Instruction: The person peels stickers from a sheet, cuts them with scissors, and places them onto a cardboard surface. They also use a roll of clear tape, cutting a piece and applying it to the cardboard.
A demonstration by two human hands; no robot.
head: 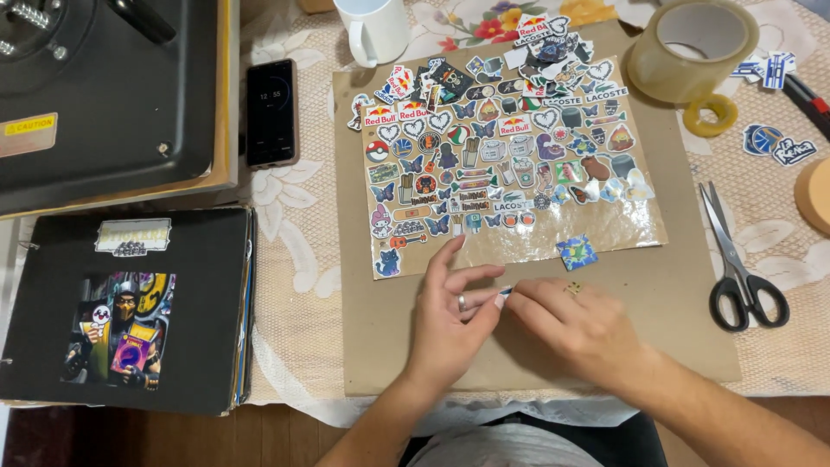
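Both hands meet just below the clear sheet (519, 246) w/ stickers: left hand (450, 324) and right hand (575, 324) pinch narrow on a tiny sticker (505, 291). Prob super light, floppy, tacky, so grab by the edge w/ fingertips.

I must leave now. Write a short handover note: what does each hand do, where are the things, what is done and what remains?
Left hand and right hand meet over the brown cardboard, pinching one tiny sticker piece between fingertips.
Clear sheet: upper part covered with stickers, lower strip mostly bare. One blue sticker lies at its lower edge.
Scissors and tape roll lie to the right; loose stickers remain there, not on the sheet.
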